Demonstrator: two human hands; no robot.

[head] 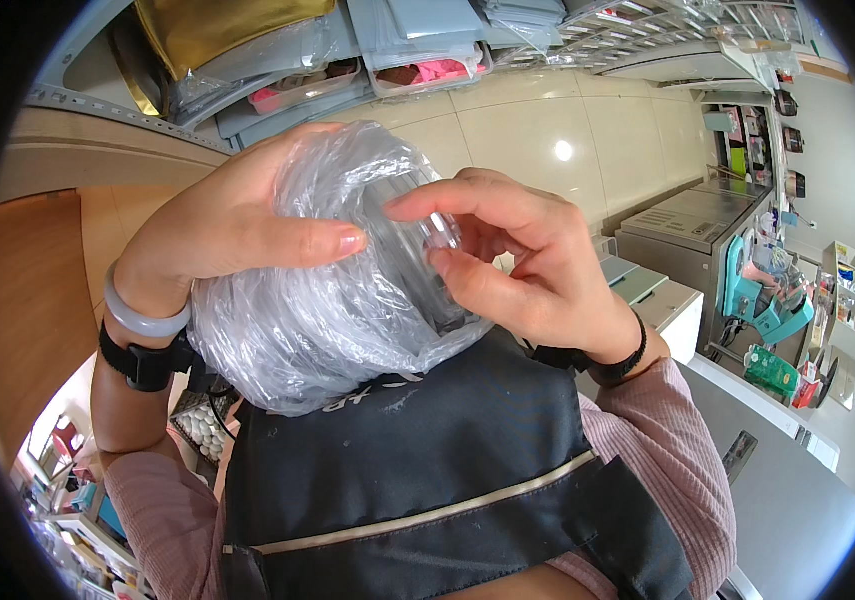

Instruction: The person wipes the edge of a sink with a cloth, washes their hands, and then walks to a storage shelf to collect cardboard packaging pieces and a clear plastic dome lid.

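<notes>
My left hand (270,225) grips a clear, crinkled plastic bag (307,322) from its far side, thumb lying across the top. The bag rests against my black apron (412,457). Through its opening show several stacked clear plastic pieces (405,247), perhaps lids or cups; I cannot tell which. At the bag's mouth, my right hand (525,255) pinches a small clear plastic piece (441,231) between thumb and index finger. Whether that piece is part of the stack is hidden by the fingers.
Shelves with grey-blue packets (427,19) and a plastic bin of pink items (435,71) stand ahead. A turquoise stand mixer (761,300) sits on the right, past a stainless steel appliance (690,214). At lower left is a basket of white eggs (202,427).
</notes>
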